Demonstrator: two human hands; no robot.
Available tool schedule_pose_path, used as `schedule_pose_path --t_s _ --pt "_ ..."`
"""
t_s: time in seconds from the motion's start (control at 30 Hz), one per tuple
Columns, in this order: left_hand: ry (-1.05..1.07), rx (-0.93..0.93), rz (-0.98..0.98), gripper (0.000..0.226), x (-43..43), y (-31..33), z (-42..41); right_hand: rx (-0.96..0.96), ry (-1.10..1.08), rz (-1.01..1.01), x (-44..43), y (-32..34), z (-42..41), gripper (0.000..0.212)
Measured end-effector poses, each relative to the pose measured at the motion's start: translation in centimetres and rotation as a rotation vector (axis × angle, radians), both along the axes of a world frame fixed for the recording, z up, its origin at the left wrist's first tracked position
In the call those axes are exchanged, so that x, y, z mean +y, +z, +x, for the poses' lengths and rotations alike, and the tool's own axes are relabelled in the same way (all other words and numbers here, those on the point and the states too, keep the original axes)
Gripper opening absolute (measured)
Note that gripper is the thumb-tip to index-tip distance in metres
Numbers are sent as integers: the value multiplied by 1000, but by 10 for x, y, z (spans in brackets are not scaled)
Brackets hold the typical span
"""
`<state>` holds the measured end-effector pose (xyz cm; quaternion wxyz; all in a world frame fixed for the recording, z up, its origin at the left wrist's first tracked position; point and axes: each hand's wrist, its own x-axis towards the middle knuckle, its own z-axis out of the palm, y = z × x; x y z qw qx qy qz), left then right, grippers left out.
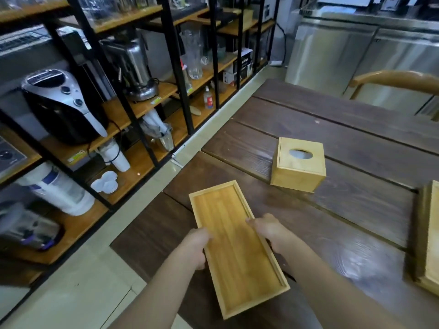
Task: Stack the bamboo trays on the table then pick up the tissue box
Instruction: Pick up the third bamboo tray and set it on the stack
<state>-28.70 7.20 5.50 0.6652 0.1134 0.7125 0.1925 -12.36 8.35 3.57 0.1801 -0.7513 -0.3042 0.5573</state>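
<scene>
Both hands clamp the long sides of the bamboo tray [235, 248], left hand [196, 245] and right hand [270, 230], near the counter [332, 129] edge. Stiff, light, probably slick lacquer; rim grip suits. Second tray [427, 233] far right, blurred. Tissue box [298, 165] rigid; grasp opposite walls.

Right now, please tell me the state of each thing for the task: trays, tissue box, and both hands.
Long bamboo tray: empty, held by both long sides.
Second bamboo tray: on the table at the right edge, partly out of view.
Tissue box: upright on the table, untouched.
Left hand: gripping the long tray.
Right hand: gripping the long tray.
</scene>
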Motion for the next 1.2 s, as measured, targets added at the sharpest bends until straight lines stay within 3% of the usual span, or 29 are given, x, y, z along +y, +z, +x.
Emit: schedule_pose_path --t_s 0.07,0.2,0.43,0.5,0.57,0.73,0.9,1.2 --pt "-7 29 81 8 -2 -10 -3 13 -19 -5 -2 0 -2 62" --pt "-38 115 312 38 4 -4 1 62 -126 75 -1 9 1 52" --pt "-150 48 678 38 50 56 49 106 -240 390 0 67 55 28" --pt "-103 2 744 43 63 74 75 41 -218 486 -9 83 77 16" --pt "-116 -52 786 50 67 90 106 -77 -236 563 -18 94 99 21" --pt "-532 -83 972 44 25 85 192 -376 -455 596 -49 96 166 31" --pt "-722 -109 901 32 -15 58 265 -524 -666 497 -99 76 231 25" --pt "-1008 -105 761 54 -69 19 371 -705 -815 283 -166 37 327 40"
